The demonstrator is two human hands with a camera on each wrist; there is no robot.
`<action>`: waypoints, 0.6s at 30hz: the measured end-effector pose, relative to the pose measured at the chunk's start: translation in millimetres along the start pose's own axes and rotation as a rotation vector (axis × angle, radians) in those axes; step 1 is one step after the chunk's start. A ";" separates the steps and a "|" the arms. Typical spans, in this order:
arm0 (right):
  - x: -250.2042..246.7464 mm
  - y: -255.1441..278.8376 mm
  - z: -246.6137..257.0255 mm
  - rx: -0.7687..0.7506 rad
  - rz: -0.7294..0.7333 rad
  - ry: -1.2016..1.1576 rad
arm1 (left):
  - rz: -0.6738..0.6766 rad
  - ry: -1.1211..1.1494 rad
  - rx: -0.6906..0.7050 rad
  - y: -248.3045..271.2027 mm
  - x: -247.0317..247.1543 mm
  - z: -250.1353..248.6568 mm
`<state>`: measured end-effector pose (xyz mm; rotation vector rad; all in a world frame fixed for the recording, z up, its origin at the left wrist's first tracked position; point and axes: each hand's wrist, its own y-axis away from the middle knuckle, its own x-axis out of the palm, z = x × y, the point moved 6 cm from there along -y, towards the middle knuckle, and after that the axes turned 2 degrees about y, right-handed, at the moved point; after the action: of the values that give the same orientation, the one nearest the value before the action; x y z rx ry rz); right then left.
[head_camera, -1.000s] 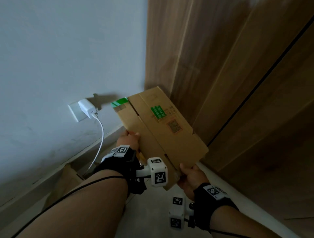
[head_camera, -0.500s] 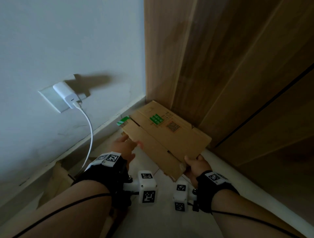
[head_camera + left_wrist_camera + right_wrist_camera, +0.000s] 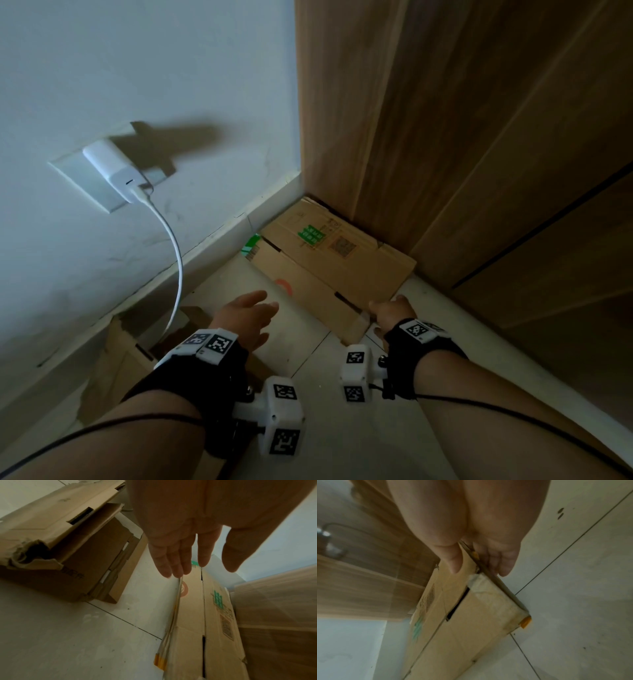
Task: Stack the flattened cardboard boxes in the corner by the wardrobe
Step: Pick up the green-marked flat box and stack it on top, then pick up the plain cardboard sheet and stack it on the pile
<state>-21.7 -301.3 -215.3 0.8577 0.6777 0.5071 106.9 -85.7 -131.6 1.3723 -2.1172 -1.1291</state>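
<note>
A flattened cardboard box point(image 3: 335, 260) with a green label lies on the tiled floor, pushed into the corner against the wooden wardrobe point(image 3: 445, 137). My left hand point(image 3: 253, 308) hovers just off the box's near left edge, fingers straight and holding nothing. In the left wrist view the left hand point(image 3: 200, 566) reaches over the edge of the box point(image 3: 188, 628) without gripping it. My right hand point(image 3: 387, 306) holds the near right corner. In the right wrist view the right hand point(image 3: 479, 566) pinches the box point(image 3: 471, 615), thumb on top and fingers under the edge.
A white charger point(image 3: 116, 171) sits in a wall socket, its cable point(image 3: 174, 246) hanging to the floor at the left. More flattened boxes point(image 3: 116, 363) lie along the skirting board behind my left arm, seen as a pile of boxes point(image 3: 68, 563) in the left wrist view.
The box has gone from held up in both hands down to the floor in the corner. My left hand has let go and drawn back; my right hand still holds its corner.
</note>
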 end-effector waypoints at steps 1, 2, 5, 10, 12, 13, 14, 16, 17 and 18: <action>-1.7 -0.9 -1.9 0.012 0.001 -0.005 | -0.010 0.001 0.003 -0.8 -0.6 0.2; -3.2 0.4 -3.6 0.024 0.006 0.005 | -0.013 -0.006 0.003 0.2 0.1 0.3; -6.7 -2.5 -10.6 -0.014 0.029 0.053 | -0.019 -0.011 0.004 -0.6 2.3 0.7; -3.9 9.4 -9.8 -0.052 0.060 0.092 | -0.012 -0.024 0.026 5.7 -0.6 -4.1; 1.7 19.4 -7.2 -0.085 0.097 0.117 | -0.023 -0.032 0.043 10.8 -5.2 -5.7; 6.5 21.5 -7.4 -0.099 0.119 0.131 | -0.025 -0.035 0.048 13.8 -7.4 -6.5; 10.8 27.2 -6.9 -0.110 0.143 0.150 | -0.023 -0.041 0.052 17.2 -9.5 -7.2; 21.0 38.4 -4.6 -0.143 0.189 0.165 | -0.019 -0.066 0.076 26.5 -16.4 -10.1; 24.8 45.4 -3.6 -0.152 0.209 0.172 | -0.017 -0.087 0.088 29.4 -19.9 -11.4; 30.6 51.6 -4.2 -0.156 0.233 0.181 | -0.021 -0.102 0.096 34.0 -25.6 -12.0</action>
<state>-10.8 -250.4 -185.4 0.7526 0.6968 0.8440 106.8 -61.3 -94.8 1.4094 -2.2608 -1.1420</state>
